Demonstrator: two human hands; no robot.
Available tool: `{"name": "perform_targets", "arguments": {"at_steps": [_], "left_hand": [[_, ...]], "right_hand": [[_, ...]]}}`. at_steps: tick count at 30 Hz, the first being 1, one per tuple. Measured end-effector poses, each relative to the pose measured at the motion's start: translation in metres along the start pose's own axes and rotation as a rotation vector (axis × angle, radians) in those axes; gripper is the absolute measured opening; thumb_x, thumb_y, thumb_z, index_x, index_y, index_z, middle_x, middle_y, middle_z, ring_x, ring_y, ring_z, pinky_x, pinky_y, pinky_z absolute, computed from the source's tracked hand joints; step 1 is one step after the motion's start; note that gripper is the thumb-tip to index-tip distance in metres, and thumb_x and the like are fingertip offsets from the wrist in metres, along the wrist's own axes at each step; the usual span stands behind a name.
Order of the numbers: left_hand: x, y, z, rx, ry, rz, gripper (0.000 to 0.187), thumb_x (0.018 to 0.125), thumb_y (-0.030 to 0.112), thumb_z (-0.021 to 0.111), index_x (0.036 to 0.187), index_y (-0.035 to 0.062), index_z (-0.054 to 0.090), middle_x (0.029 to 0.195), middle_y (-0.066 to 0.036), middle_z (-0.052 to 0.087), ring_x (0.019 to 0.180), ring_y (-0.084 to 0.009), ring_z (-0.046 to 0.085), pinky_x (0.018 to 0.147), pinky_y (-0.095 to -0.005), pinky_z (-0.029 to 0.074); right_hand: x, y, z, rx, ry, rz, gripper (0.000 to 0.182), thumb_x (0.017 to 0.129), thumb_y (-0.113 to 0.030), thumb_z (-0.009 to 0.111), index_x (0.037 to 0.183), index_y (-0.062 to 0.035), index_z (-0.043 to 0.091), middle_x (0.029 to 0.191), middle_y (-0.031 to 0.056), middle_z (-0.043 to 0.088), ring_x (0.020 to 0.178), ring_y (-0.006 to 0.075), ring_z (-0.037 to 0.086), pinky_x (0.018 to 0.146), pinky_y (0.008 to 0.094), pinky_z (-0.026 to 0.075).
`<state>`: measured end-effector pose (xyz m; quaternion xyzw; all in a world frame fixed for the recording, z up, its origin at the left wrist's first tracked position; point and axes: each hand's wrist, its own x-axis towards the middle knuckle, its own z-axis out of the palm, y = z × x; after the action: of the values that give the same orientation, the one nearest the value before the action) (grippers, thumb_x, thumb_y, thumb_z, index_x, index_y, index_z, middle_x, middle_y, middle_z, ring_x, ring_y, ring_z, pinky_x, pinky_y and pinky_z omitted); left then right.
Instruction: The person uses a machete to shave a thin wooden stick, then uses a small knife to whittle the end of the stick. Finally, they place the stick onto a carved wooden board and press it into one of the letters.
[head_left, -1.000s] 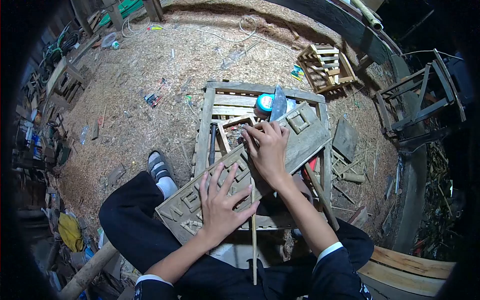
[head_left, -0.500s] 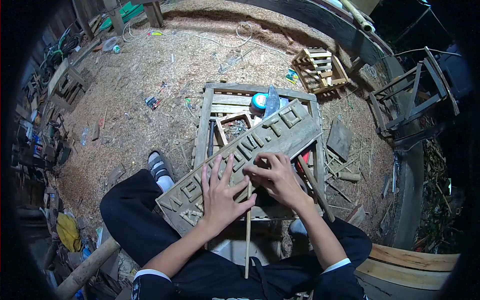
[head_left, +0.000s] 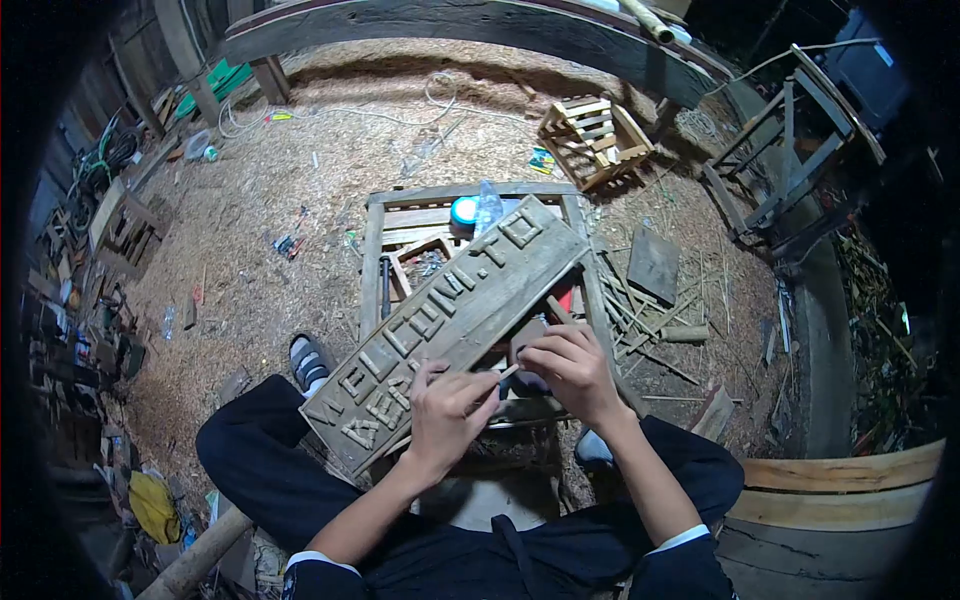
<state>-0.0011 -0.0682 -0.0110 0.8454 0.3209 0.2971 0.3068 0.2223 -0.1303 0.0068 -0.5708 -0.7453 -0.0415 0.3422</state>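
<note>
A long wooden board (head_left: 500,290) lies slantwise across a slatted wooden table (head_left: 373,250). Small stick pieces on the board form letters, with a long upper row and a shorter lower row at its near left end. My left hand (head_left: 450,412) is closed in a pinch on a thin stick (head_left: 509,372), just off the board's near edge. Opposite it, my right hand (head_left: 570,368) is also closed, fingers bent by the stick's other end; whatever its fingertips grip is too small to make out.
Behind the board are a blue-lidded round container (head_left: 465,212) and a clear plastic object (head_left: 488,207). A dark-handled tool (head_left: 386,287) lies on the table's left. Loose sticks (head_left: 640,310) and a flat board (head_left: 653,264) lie right. A slatted crate (head_left: 597,143) stands farther back.
Both hands have come off the letters toward the board's near edge. The left fingers have gone from spread to pinching. The stick has moved up from my lap, and the view has shifted right.
</note>
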Motion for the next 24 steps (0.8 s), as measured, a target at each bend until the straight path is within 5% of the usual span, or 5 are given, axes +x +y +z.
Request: {"name": "perform_targets", "arguments": {"at_steps": [1, 18, 24], "left_hand": [[0.000, 0.006, 0.006, 0.014, 0.121, 0.120, 0.020, 0.082, 0.013, 0.082, 0.102, 0.0114, 0.081, 0.091, -0.003, 0.079, 0.078, -0.0180, 0.073, 0.086, -0.0366, 0.049], [0.033, 0.111, 0.047, -0.056, 0.043, 0.393, 0.031, 0.079, -0.001, 0.081, 0.108, 0.0094, 0.079, 0.100, -0.005, 0.077, 0.082, -0.0225, 0.068, 0.073, -0.0342, 0.050], [0.041, 0.091, 0.058, -0.034, 0.024, 0.544, 0.036, 0.077, 0.004, 0.078, 0.112, 0.0106, 0.077, 0.106, -0.003, 0.076, 0.082, -0.0222, 0.067, 0.071, -0.0358, 0.053]], "right_hand": [[-0.005, -0.005, -0.011, -0.010, 0.006, 0.021, 0.024, 0.075, -0.008, 0.083, 0.098, -0.0102, 0.075, 0.098, 0.0015, 0.074, 0.099, 0.0245, 0.067, 0.086, 0.0381, 0.050], [-0.072, -0.006, -0.118, 0.003, 0.301, 0.202, 0.022, 0.076, -0.010, 0.085, 0.096, -0.0100, 0.076, 0.097, 0.0003, 0.075, 0.095, 0.0223, 0.066, 0.080, 0.0363, 0.047], [-0.087, -0.007, -0.120, 0.008, 0.297, 0.268, 0.020, 0.076, -0.010, 0.085, 0.094, -0.0101, 0.076, 0.097, -0.0005, 0.075, 0.095, 0.0208, 0.067, 0.080, 0.0360, 0.047]]}}
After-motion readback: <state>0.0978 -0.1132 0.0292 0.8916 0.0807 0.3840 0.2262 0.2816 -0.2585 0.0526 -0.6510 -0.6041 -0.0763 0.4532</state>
